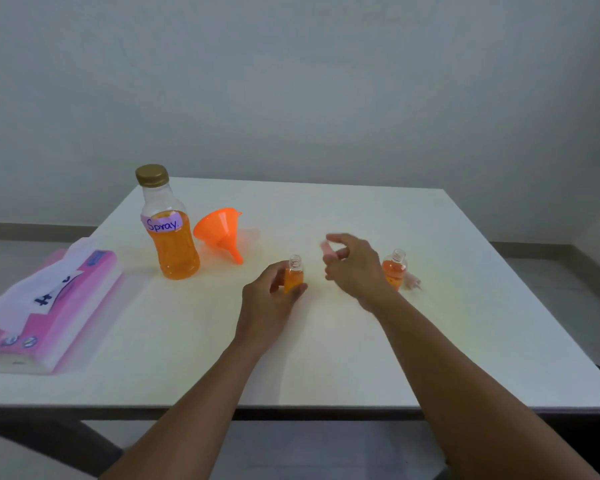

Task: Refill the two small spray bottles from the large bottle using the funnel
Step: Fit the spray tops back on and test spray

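Observation:
My left hand (269,292) grips a small open bottle (293,276) of orange liquid, upright on the white table (326,341). My right hand (352,263) hovers just right of it and pinches a blurred pink spray cap (327,249). A second small bottle (394,268), also uncapped and partly full, stands behind my right hand, with a pink spray cap (413,281) lying beside it. The large bottle (170,233), labelled "Spray" and closed with a gold lid, stands at the back left. The orange funnel (222,233) lies on its side next to it.
A pink and white pack of tissues (42,306) lies on the table's left edge. A grey wall rises behind the table, and the front edge runs just below my forearms.

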The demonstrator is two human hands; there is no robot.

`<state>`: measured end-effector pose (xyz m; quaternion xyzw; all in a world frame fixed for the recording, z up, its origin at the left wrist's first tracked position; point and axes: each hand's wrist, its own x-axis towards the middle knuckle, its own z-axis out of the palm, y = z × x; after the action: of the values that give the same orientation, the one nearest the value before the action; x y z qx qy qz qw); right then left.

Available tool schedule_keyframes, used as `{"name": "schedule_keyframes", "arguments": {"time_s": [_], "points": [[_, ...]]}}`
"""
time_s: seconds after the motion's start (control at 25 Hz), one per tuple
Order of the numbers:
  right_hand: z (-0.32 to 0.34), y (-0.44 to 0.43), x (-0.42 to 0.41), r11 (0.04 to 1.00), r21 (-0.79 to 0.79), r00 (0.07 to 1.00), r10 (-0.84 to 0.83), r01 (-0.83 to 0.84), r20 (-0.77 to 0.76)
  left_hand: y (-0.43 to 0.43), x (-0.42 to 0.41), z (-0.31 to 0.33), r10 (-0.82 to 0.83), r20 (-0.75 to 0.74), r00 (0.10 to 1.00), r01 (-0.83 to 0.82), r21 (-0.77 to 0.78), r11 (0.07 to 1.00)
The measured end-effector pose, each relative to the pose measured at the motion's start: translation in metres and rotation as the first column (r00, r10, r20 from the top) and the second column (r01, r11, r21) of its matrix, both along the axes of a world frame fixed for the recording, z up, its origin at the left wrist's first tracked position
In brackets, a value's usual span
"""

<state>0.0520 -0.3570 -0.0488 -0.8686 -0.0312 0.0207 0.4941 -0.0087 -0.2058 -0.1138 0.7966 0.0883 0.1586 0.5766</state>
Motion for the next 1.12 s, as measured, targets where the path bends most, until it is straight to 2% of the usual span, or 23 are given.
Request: {"name": "schedule_keyframes", "arguments": {"time_s": [0.08,0.16,0.32,0.56,0.64,0.76,1.0,1.12], "points": [[0.017,0.005,-0.005,0.951,0.308,0.999,0.03,-0.024,-0.014,0.002,-0.001,-0.003,0.005,0.005,1.0,-0.005,0.025,1.0],[0.03,0.01,-0.009,0.908,0.412,0.997,0.06,-0.072,0.043,0.003,-0.003,-0.004,0.006,0.016,1.0,-0.007,0.057,0.998],[0.036,0.017,-0.008,0.958,0.259,0.954,0.044,-0.124,0.296,0.004,-0.007,-0.002,0.005,0.037,0.999,-0.009,0.117,0.993],[0.04,0.021,-0.01,0.938,0.292,0.904,0.045,-0.185,0.426,0.004,-0.007,-0.001,0.0,0.049,0.999,-0.008,0.153,0.988],[0.039,0.022,-0.01,0.93,0.293,0.889,0.069,-0.221,0.452,0.005,-0.007,-0.001,0.002,0.049,0.999,-0.009,0.155,0.988],[0.031,0.023,-0.013,0.952,0.174,0.868,0.144,-0.253,0.475,0.005,-0.007,-0.001,-0.006,0.039,0.999,-0.001,0.164,0.986],[0.01,0.02,-0.016,0.949,0.025,0.868,0.276,-0.314,0.413,0.005,-0.006,-0.004,-0.022,0.028,0.999,0.019,0.091,0.996],[0.003,0.019,-0.015,0.942,0.006,0.88,0.311,-0.335,0.359,0.007,-0.004,-0.008,-0.034,0.038,0.999,0.031,0.079,0.996]]}}
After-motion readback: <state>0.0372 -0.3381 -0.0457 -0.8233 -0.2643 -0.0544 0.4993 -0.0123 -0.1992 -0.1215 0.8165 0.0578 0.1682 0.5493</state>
